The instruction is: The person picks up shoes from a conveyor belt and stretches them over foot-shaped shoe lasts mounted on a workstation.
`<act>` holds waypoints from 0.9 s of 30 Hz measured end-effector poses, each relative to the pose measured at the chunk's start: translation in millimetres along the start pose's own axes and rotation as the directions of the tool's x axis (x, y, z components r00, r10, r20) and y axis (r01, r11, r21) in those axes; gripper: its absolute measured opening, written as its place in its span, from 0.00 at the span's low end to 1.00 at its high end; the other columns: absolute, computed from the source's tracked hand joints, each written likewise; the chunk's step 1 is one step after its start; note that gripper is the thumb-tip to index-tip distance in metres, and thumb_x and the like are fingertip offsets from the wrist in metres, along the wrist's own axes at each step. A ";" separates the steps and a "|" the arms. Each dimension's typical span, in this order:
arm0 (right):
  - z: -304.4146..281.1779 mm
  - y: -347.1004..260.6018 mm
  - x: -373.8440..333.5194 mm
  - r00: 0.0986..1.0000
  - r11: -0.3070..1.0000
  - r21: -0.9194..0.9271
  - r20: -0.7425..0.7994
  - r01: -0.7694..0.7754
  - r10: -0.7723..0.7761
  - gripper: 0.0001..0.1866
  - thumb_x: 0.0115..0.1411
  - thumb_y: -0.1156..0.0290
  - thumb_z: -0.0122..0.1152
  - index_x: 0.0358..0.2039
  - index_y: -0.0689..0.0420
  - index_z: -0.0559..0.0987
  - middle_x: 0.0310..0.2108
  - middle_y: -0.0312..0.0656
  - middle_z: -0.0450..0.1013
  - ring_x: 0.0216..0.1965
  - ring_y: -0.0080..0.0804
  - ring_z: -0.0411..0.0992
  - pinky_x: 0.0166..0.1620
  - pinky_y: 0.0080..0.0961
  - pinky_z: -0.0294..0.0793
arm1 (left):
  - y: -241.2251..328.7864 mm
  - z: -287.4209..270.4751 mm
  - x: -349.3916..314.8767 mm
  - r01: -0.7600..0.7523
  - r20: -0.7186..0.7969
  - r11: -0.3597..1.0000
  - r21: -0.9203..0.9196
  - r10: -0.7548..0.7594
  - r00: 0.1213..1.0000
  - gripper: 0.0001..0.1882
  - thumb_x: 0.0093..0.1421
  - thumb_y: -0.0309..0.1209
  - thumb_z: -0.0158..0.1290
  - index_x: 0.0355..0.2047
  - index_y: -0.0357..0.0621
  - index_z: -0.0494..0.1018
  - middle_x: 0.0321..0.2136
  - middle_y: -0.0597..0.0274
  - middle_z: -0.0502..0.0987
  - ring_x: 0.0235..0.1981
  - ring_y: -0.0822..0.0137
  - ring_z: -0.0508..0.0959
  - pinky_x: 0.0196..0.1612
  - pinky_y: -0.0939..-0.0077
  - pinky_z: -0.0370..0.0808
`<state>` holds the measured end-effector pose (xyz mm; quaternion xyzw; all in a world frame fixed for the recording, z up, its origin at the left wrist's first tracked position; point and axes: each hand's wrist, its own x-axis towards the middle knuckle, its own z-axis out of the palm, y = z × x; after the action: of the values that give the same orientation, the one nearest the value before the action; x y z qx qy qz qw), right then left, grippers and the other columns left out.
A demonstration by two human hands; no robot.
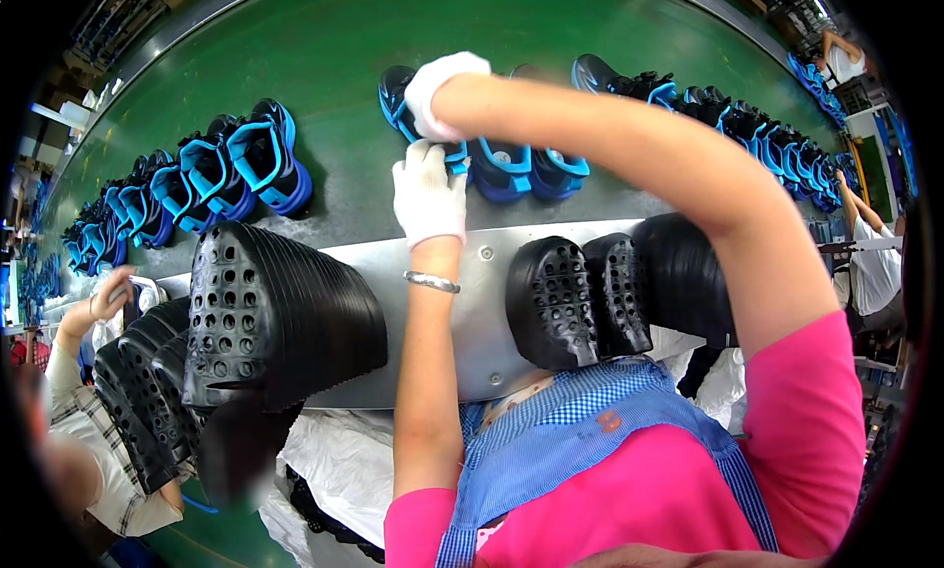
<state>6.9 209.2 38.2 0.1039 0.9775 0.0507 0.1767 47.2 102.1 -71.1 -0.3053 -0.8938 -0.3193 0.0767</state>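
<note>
A black and blue sports shoe (393, 96) rests on the green table, toe pointing away, between my two white-gloved hands. My left hand (430, 189) is at its heel, fingers curled at the blue collar. From the right, my bent arm reaches across, and my right hand (442, 94) lies over the middle of the shoe. Its fingers are hidden behind the glove's back and cuff. Directly right of the hands stand two more such shoes (503, 175), (559, 173), partly covered by my forearm.
A row of shoes (206, 175) stretches left, another (757, 140) right. Nested black plastic shoe-shaped pieces with round holes (285, 312) stand left on the metal ledge (482, 322); more (556, 302) stand right. A co-worker's hand (110, 295) shows at left; other people are at far right.
</note>
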 end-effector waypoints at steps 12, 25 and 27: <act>30.6 -14.1 25.7 0.994 0.993 0.051 -0.039 0.105 -0.103 0.16 0.48 0.70 0.63 0.39 0.56 0.82 0.40 0.43 0.78 0.41 0.39 0.77 0.41 0.33 0.77 | -19.8 -10.1 58.5 0.102 0.639 0.973 0.209 -0.215 0.739 0.27 0.50 0.52 0.56 0.46 0.49 0.76 0.43 0.50 0.78 0.45 0.51 0.76 0.48 0.65 0.74; 28.1 -10.0 26.2 0.963 0.966 -0.081 -0.090 0.246 -0.253 0.18 0.38 0.72 0.68 0.35 0.52 0.84 0.40 0.42 0.78 0.42 0.37 0.77 0.41 0.34 0.77 | -23.8 0.8 61.5 0.026 0.625 0.965 0.261 -0.189 0.757 0.20 0.54 0.47 0.52 0.43 0.50 0.78 0.43 0.53 0.78 0.45 0.52 0.76 0.48 0.65 0.74; 25.9 -10.2 34.4 0.963 0.963 -0.077 -0.067 0.257 -0.262 0.19 0.38 0.71 0.68 0.36 0.52 0.84 0.40 0.41 0.78 0.43 0.37 0.77 0.41 0.34 0.77 | -23.9 1.5 64.5 0.002 0.611 0.962 0.273 -0.175 0.772 0.20 0.54 0.46 0.52 0.42 0.50 0.78 0.43 0.54 0.78 0.45 0.52 0.76 0.48 0.66 0.74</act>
<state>-17.3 208.5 1.0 -0.0330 0.9864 0.0640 0.1475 -18.6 120.6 -63.4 -0.3392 -0.9148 -0.0840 -0.2027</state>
